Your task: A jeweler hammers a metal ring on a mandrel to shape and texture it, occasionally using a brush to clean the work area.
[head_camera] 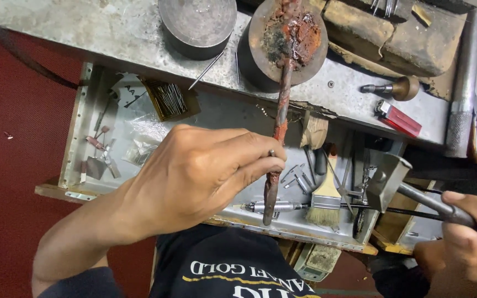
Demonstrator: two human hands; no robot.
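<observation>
My left hand [194, 176] grips a long rust-red coated stick [280, 110]. The stick runs from below my fingers up to a round metal block [260, 38] crusted with red and black residue. A small metal piece is pinched at my fingertips against the stick. At the lower right, my right hand [470, 232] holds the handle of a small metal hammer [387, 179]. The hammer's head hangs over the open drawer, right of the stick.
An open metal drawer [78, 127] holds a paintbrush [327, 193], a silver handpiece [274, 207], thin pins and small plastic bags. The bench top carries a second round block [197, 25], a red lighter [398, 118], a wooden-knobbed tool [396, 88], stone blocks and pliers.
</observation>
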